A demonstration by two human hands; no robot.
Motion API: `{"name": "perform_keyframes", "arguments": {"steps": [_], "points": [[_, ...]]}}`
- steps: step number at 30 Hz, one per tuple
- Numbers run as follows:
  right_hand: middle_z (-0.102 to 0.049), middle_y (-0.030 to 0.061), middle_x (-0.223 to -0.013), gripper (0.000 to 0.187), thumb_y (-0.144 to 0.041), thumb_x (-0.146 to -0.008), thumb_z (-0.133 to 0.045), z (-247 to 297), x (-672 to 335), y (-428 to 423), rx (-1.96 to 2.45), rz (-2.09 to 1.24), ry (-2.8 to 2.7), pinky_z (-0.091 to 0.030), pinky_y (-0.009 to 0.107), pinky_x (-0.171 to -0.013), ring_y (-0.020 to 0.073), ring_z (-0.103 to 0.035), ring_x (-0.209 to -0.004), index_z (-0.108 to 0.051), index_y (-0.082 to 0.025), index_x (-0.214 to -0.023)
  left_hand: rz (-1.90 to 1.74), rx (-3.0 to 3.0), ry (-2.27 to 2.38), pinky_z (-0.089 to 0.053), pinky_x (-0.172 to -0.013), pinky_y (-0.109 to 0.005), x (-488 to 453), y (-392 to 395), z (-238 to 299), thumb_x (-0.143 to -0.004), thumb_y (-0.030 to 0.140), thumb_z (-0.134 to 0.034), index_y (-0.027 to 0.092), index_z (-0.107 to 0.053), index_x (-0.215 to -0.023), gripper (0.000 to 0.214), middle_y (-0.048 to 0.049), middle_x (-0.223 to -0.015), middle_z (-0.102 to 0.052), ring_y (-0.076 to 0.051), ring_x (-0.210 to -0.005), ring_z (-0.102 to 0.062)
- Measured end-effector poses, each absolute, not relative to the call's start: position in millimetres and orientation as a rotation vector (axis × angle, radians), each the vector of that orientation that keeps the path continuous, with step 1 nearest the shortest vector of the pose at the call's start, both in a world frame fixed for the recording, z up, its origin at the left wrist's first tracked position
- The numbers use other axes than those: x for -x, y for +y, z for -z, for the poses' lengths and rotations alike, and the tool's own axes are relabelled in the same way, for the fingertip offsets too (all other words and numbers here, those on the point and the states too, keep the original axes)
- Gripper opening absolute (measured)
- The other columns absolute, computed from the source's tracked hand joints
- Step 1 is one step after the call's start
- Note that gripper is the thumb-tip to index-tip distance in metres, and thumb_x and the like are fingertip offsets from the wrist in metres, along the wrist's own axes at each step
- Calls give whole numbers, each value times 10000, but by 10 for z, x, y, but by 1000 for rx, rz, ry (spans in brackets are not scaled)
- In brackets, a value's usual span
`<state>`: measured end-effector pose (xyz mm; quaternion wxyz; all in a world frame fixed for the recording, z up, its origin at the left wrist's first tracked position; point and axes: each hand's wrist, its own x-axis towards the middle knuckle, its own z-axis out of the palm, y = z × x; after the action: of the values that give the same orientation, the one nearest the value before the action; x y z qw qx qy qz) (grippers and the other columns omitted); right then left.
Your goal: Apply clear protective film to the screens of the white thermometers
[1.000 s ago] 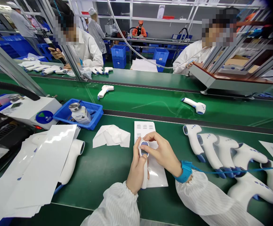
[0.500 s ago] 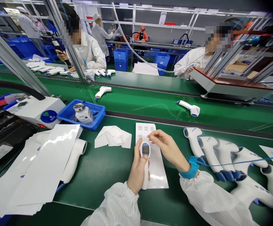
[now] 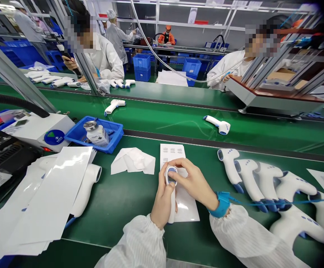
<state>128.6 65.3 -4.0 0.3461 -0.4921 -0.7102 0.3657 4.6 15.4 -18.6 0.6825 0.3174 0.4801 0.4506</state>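
My left hand (image 3: 162,201) is closed round the handle of a white handheld thermometer (image 3: 172,203), held upright over a white label sheet (image 3: 175,152) on the green bench. My right hand (image 3: 192,180) rests on the thermometer's head, thumb and fingers pinched at its blue display. What the fingertips pinch, if anything, is too small to see. A blue wrist strap (image 3: 220,204) with a blue cord is on my right wrist.
Several white thermometers (image 3: 251,178) lie in a row at the right. A crumpled white cloth (image 3: 132,160), a blue tray (image 3: 114,136) with a bottle (image 3: 95,134), and glossy white sheets (image 3: 44,193) lie left. Two thermometers (image 3: 216,124) ride the green conveyor. Co-workers in white coats (image 3: 106,59) sit opposite.
My right hand lifted off the thermometer's head, baring the display, then came back down onto it. The thermometers on the conveyor have drifted left.
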Motion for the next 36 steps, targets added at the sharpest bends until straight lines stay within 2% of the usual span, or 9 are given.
{"name": "perform_keyframes", "arguments": {"steps": [6,12,15,17,20,22,24,28,36], "points": [[-717,35,-961,154,-265,-951,-496,-8,-1282,697,1229,-711,-1965,-493,373,-818,214,-646,-914,-646,-257,-920,-1048,-711,1101,-296,-356,-215,-100,170,166,-945,529,-372,279,-285,-1456,576,59,-572,-415,-80,-352,-288],[-648,64,-940,209,-410,-885,-569,-89,-1282,480,1452,-1097,-1665,-533,338,-712,210,-636,-858,-529,-219,-959,-1170,-585,1103,-378,-415,-217,-55,186,65,-942,524,-371,313,-270,-1456,565,30,-675,-528,-99,-424,-415],[-629,62,-991,241,-398,-850,-618,-191,-1268,355,1300,-1495,-1839,-533,339,-762,208,-622,-899,-527,-214,-977,-1308,-570,1002,-521,-737,-288,57,264,-65,-922,349,-428,368,-139,-1498,645,-42,-1077,-630,-172,-834,-649],[-633,47,-980,202,-339,-869,-588,-210,-1223,451,1213,-1578,-1890,-529,316,-739,195,-621,-877,-524,-214,-1014,-1300,-605,971,-431,-991,-337,124,348,-131,-876,245,-475,389,-80,-1508,759,-49,-1370,-509,-205,-1238,-520],[-646,31,-869,176,-294,-906,-521,-147,-1115,1006,1470,-1263,-1977,-500,288,-646,172,-620,-729,-508,-189,-1046,-1176,-718,1064,-285,-1118,-369,135,460,-106,-871,251,-511,367,-32,-1521,815,-53,-1539,-319,-215,-1432,-279],[-658,60,-856,242,-304,-886,-566,-98,-1049,1573,1726,-942,-1991,-494,318,-667,202,-631,-731,-513,-154,-1068,-1112,-777,1106,-314,-1093,-387,85,494,6,-872,275,-509,278,-93,-1530,779,-121,-1474,-404,-246,-1398,-346],[-662,109,-990,320,-332,-884,-596,-85,-1024,2136,1776,-806,-1944,-500,339,-755,227,-644,-862,-520,-134,-1123,-1073,-809,1107,-395,-1015,-385,36,488,162,-819,230,-531,178,-301,-1474,696,-165,-1288,-557,-275,-1265,-504],[-547,158,-1294,431,-334,-868,-653,-123,-1235,2772,1926,-525,-1764,-453,443,-963,285,-534,-1180,-534,-116,-1220,-1026,-846,1112,-459,-915,-376,107,399,407,-747,205,-602,184,-649,-1142,399,-123,-1082,-642,-268,-1061,-605],[-592,104,-1225,334,-329,-932,-580,-127,-2334,2733,2066,-431,-1559,-538,421,-861,218,-620,-1028,-569,-152,-1215,-1118,-823,1135,-492,-829,-368,393,325,379,-785,324,-632,188,-691,-1047,301,-94,-943,-635,-232,-881,-617]]}}
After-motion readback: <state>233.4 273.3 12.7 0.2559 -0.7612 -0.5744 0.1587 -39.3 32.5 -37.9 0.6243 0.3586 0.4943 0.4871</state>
